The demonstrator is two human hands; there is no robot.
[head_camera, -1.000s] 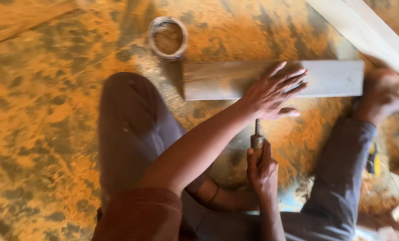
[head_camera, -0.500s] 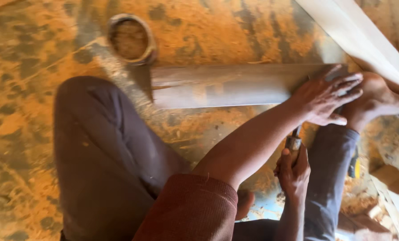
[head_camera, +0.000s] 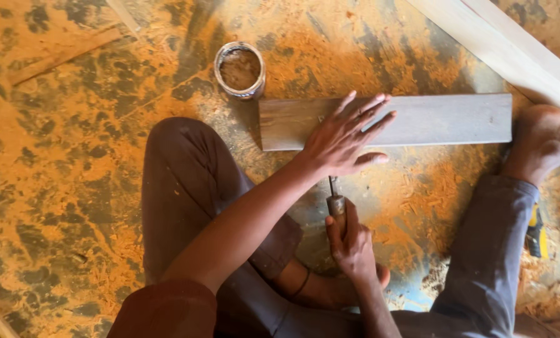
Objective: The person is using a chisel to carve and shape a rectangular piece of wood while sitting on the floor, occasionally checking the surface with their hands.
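Note:
A grey wooden board [head_camera: 443, 119] lies flat on the sawdust-covered floor in front of me. My left hand [head_camera: 346, 138] rests on it with fingers spread, pressing it down near its left half. My right hand [head_camera: 350, 241] is closed around a wooden-handled tool [head_camera: 336, 203] whose thin metal shaft points up toward the board's near edge, just below my left hand. The tool's tip is hidden behind my left hand. My bare foot [head_camera: 543, 141] sits against the board's right end.
A small round tin [head_camera: 240, 70] with brown contents stands just beyond the board's left end. A long pale plank [head_camera: 512, 50] runs diagonally at the upper right. My bent legs fill the lower middle. A yellow-and-black object [head_camera: 535, 235] lies by my right leg.
The view has swung, so the board and tin sit at different places in the picture. My left hand stays spread on the board and my right hand keeps its grip on the tool.

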